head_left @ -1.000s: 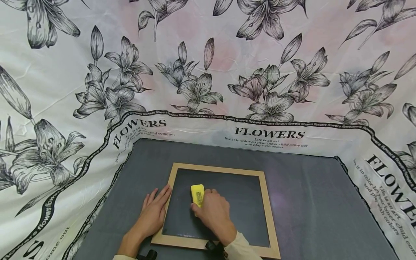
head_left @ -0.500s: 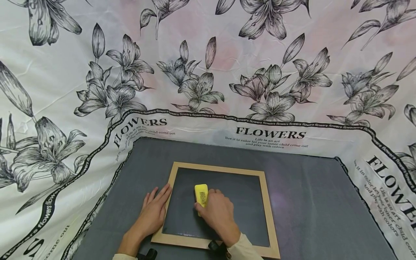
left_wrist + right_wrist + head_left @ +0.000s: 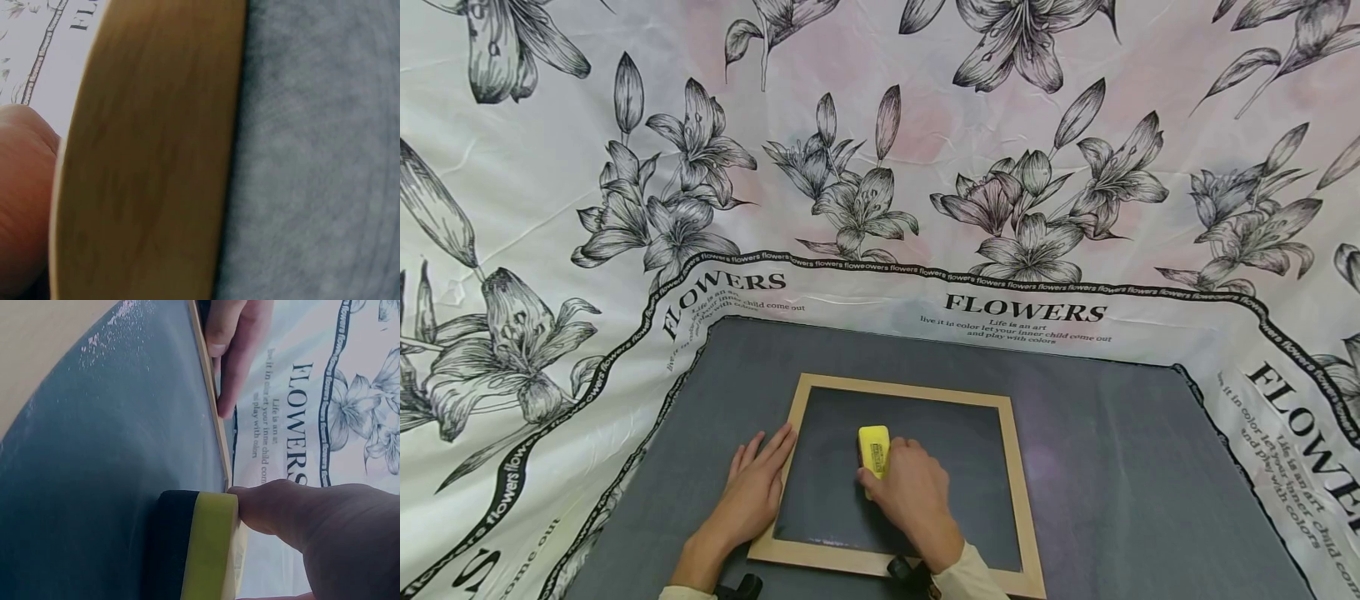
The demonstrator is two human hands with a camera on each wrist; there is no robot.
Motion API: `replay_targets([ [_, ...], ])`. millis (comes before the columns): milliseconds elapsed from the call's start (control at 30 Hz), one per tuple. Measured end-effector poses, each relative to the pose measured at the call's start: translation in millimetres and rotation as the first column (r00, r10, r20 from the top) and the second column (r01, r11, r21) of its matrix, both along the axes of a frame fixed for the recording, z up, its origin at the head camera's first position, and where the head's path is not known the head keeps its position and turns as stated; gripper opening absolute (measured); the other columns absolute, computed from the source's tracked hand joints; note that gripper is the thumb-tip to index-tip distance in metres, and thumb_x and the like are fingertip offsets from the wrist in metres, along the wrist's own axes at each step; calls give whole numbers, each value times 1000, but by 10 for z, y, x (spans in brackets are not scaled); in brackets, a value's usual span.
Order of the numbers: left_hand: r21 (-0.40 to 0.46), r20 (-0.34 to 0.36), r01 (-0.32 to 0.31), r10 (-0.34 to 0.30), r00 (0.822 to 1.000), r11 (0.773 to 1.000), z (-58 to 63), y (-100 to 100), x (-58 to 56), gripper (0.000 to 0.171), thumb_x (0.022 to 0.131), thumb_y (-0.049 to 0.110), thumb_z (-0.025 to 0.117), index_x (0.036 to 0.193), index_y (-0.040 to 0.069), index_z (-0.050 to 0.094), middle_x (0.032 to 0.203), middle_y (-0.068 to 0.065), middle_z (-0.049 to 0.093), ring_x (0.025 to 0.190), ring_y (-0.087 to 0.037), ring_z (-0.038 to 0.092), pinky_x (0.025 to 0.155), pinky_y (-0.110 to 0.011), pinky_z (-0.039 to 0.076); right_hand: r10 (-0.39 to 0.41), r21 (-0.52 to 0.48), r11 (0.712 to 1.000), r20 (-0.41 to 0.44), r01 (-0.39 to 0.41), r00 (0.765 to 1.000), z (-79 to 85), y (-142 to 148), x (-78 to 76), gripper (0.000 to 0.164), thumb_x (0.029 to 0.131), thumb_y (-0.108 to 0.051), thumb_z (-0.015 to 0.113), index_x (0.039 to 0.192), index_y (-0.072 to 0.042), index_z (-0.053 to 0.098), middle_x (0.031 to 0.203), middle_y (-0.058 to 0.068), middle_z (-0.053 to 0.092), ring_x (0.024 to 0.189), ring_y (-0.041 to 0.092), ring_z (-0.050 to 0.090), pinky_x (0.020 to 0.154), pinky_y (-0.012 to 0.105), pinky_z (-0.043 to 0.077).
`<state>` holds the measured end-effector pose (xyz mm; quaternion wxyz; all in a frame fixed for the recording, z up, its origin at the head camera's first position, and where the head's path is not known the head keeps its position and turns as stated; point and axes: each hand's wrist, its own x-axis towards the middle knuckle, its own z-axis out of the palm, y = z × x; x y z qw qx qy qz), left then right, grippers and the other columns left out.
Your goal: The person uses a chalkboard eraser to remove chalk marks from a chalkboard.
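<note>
A small chalkboard in a light wooden frame lies on the grey cloth. My right hand grips a yellow board eraser near the middle of the board. In the right wrist view the eraser's dark felt side faces the board, with the thumb on its yellow back. My left hand lies against the frame's left side with its fingers straight. The left wrist view shows that wooden edge close up, with part of the hand beside it.
Pinkish chalk specks show near one edge of the board in the right wrist view. Grey cloth extends to the right of the frame. Behind it rises white fabric printed with flowers and lettering.
My right hand has slid the eraser a short way to the right over the board. My left hand and the frame have stayed in place.
</note>
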<state>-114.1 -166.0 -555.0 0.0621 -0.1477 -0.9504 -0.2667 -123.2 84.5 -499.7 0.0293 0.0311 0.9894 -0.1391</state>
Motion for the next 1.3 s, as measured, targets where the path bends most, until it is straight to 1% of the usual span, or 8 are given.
replay_targets([
  [233, -4, 2, -1, 1, 1000, 1000, 1, -4, -2, 54, 101, 5, 49, 154, 16, 44, 162, 0, 37, 147, -44, 31, 114, -69, 16, -13, 1, 1000, -6, 13, 1000, -1, 60, 1, 73, 74, -67, 75, 116, -6, 68, 86, 5, 60, 62, 21, 50, 50, 35, 43],
  [467, -8, 9, -5, 5, 1000, 1000, -3, 4, -2, 54, 101, 6, 50, 154, 15, 44, 162, 0, 36, 147, -44, 31, 114, -69, 17, -32, 0, 999, -2, 32, 999, -10, 139, 6, 73, 74, -65, 76, 118, -7, 68, 88, 6, 62, 66, 21, 52, 54, 38, 47],
  [633, -11, -3, -9, 9, 1000, 1000, -3, 11, -2, 54, 101, 6, 51, 153, 15, 45, 162, 0, 38, 147, -44, 32, 113, -69, 17, -46, -9, 999, -3, 46, 999, -12, 193, 17, 73, 74, -65, 76, 118, -7, 68, 89, 5, 63, 66, 21, 52, 54, 38, 46],
  [933, -12, 0, -12, 12, 1000, 1000, -11, 21, -6, 54, 101, 6, 51, 153, 15, 45, 161, 0, 38, 147, -44, 32, 113, -69, 17, -69, -10, 998, 4, 69, 998, -17, 306, 24, 72, 74, -64, 77, 119, -8, 68, 89, 5, 63, 66, 21, 52, 54, 38, 46],
  [1067, -14, -4, -14, 14, 1000, 1000, -14, 19, -7, 54, 100, 5, 52, 153, 15, 45, 161, -1, 38, 147, -44, 32, 113, -69, 17, -69, -18, 997, -8, 69, 998, -16, 352, 25, 72, 74, -63, 78, 119, -8, 68, 89, 5, 63, 67, 21, 53, 54, 37, 45],
  [1300, -18, 9, -17, 17, 1000, 1000, -6, 21, 1, 55, 100, 5, 52, 153, 15, 45, 161, 0, 38, 147, -44, 31, 114, -69, 16, -71, -26, 997, -23, 70, 997, -14, 400, 33, 72, 74, -63, 78, 118, -7, 69, 88, 5, 63, 65, 20, 52, 52, 35, 43],
])
